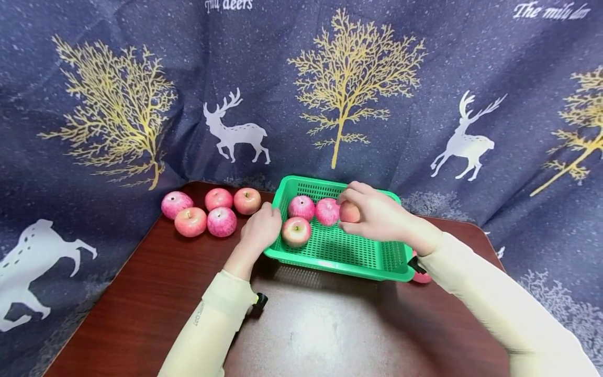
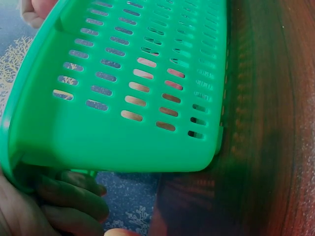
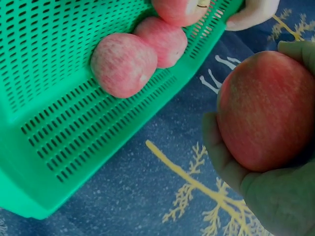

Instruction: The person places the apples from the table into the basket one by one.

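Observation:
My right hand (image 1: 380, 213) grips a red apple (image 3: 266, 110) above the green plastic basket (image 1: 330, 266), fingers and thumb wrapped round its sides. Inside the basket, toward its left end, are three apples: two pink ones at the back, one of them a mottled apple (image 1: 301, 207), and a paler apple (image 1: 296, 232) in front. My left hand (image 1: 261, 226) holds the basket's left rim; in the left wrist view its curled fingers (image 2: 74, 199) show beneath the rim. The basket's slotted wall (image 2: 113, 142) fills much of that view.
Several apples stand in a group left of the basket, among them a front apple (image 1: 190, 222) and a mottled one (image 1: 222, 222). Another apple (image 1: 422, 276) is partly hidden behind my right forearm. A dark blue patterned cloth (image 1: 282, 68) hangs behind the brown table (image 1: 155, 293).

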`<move>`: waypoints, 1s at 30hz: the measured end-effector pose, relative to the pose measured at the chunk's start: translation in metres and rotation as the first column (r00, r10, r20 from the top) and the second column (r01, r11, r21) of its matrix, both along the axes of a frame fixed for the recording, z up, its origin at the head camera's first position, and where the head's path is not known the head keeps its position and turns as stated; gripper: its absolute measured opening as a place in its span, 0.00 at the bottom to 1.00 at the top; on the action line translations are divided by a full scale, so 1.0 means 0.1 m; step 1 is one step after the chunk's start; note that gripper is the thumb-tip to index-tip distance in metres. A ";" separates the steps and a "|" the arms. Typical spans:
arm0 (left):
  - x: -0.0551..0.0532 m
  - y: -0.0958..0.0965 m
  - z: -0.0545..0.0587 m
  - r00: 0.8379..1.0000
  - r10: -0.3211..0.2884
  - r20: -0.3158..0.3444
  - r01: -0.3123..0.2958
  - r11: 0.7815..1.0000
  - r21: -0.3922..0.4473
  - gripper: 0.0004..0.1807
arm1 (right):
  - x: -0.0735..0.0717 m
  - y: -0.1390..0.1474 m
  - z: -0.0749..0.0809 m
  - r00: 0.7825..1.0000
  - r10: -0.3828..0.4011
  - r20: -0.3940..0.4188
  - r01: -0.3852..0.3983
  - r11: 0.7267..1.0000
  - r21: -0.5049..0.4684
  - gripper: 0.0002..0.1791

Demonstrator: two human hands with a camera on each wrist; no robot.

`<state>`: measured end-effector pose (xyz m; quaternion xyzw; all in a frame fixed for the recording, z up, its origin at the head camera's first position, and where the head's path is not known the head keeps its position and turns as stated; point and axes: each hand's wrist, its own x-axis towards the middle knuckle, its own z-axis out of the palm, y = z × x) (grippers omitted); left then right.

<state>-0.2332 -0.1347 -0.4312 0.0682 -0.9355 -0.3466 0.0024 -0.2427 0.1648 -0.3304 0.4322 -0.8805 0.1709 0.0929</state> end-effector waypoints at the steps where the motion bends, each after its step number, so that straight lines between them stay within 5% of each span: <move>1: 0.00 0.00 0.00 1.000 0.000 0.002 0.000 1.000 0.000 0.26 | -0.01 -0.03 0.00 1.000 0.009 -0.001 -0.009 1.000 0.015 0.23; 17: -0.02 -0.01 -0.01 1.000 0.002 0.006 -0.002 1.000 0.004 0.27 | -0.14 -0.38 -0.16 0.976 0.213 -0.042 -0.200 0.957 0.209 0.25; 30: -0.02 -0.01 -0.01 1.000 0.007 -0.002 -0.007 1.000 0.007 0.26 | -0.22 -0.50 -0.22 0.969 0.247 -0.015 -0.232 0.929 0.290 0.25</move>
